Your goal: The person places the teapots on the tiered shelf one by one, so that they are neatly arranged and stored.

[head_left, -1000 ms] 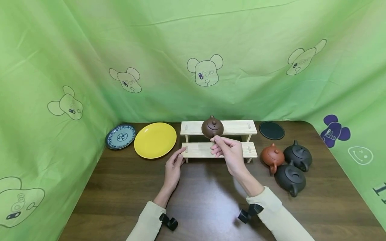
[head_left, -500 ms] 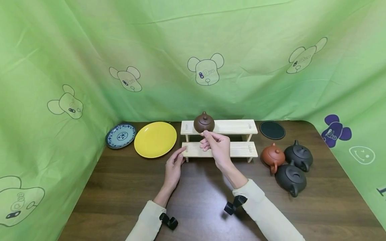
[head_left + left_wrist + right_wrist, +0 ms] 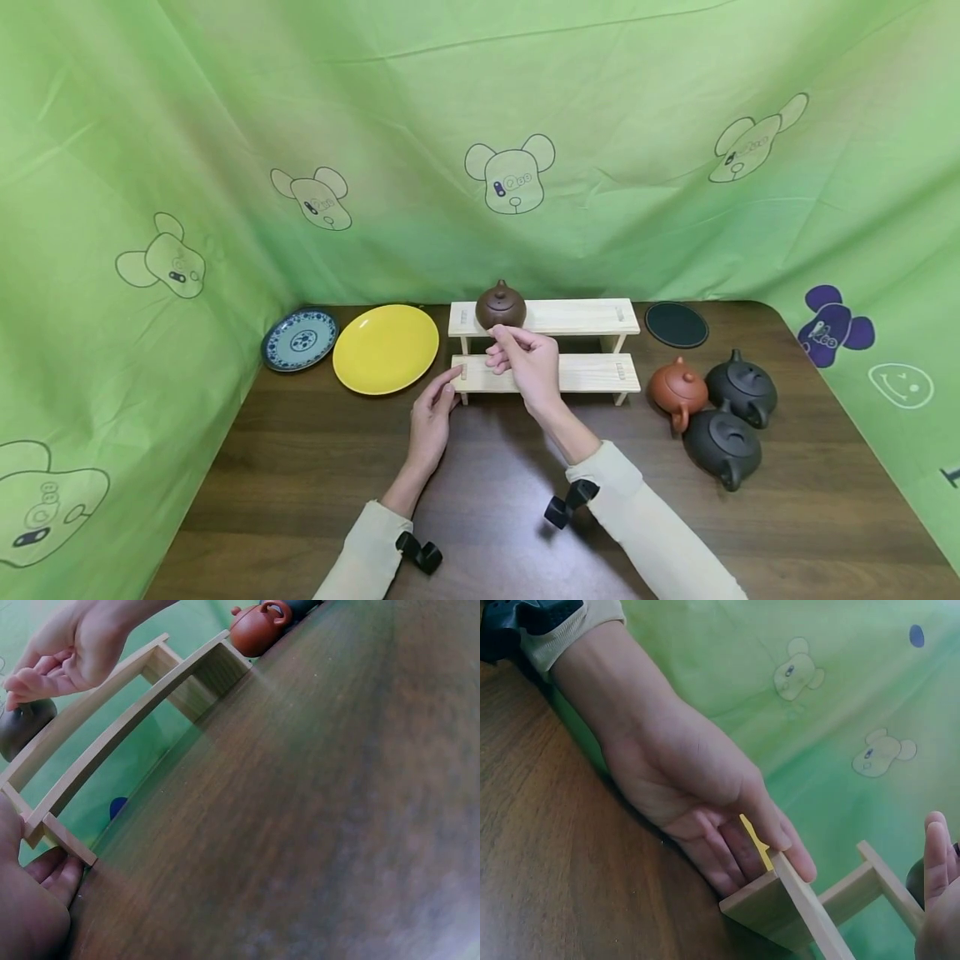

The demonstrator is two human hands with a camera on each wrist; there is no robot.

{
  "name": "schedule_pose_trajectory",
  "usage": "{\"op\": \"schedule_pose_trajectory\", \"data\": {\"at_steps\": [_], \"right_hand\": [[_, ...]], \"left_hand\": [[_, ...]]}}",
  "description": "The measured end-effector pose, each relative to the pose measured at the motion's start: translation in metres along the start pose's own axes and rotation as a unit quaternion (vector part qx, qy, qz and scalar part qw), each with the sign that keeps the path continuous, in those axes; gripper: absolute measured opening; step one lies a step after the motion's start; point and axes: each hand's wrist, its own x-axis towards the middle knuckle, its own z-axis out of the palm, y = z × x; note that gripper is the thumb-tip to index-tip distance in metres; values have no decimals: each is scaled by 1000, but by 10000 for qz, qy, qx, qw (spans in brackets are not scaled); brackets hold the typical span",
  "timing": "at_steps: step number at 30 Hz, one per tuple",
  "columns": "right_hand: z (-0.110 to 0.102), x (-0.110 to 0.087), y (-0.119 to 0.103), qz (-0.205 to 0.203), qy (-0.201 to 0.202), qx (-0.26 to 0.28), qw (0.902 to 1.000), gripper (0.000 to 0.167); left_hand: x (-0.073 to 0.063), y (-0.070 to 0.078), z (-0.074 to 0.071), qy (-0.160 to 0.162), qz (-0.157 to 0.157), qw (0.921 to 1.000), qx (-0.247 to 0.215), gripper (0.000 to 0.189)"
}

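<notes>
A small dark brown teapot [image 3: 500, 308] is at the left end of the upper board of a two-step pale wooden stand [image 3: 581, 372]. My right hand [image 3: 536, 367] pinches its handle between thumb and fingertips, hiding most of the handle. In the left wrist view, the teapot [image 3: 25, 733] appears at the edge beneath those fingertips. My left hand [image 3: 431, 423] grips the left end of the stand's lower board. From the right wrist view, the left hand [image 3: 690, 761] has fingers over the board and others curled beside the leg.
To the right sit a reddish-brown teapot [image 3: 678, 386] and two black teapots, one behind [image 3: 742, 387] and one in front [image 3: 722, 446]. A black round coaster [image 3: 677, 324] lies behind them. On the left are a yellow plate [image 3: 386, 350] and a blue patterned plate [image 3: 301, 340].
My right hand has carried the brown teapot leftward along the upper board, from near its middle to its left end. The left hand has stayed on the stand.
</notes>
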Motion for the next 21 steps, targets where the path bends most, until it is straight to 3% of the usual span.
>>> {"op": "schedule_pose_trajectory", "data": {"at_steps": [21], "right_hand": [[-3,6,-4,-15,-19,-675,9977,23]], "left_hand": [[1,-1,1,9,142,9999,-59,29]]}}
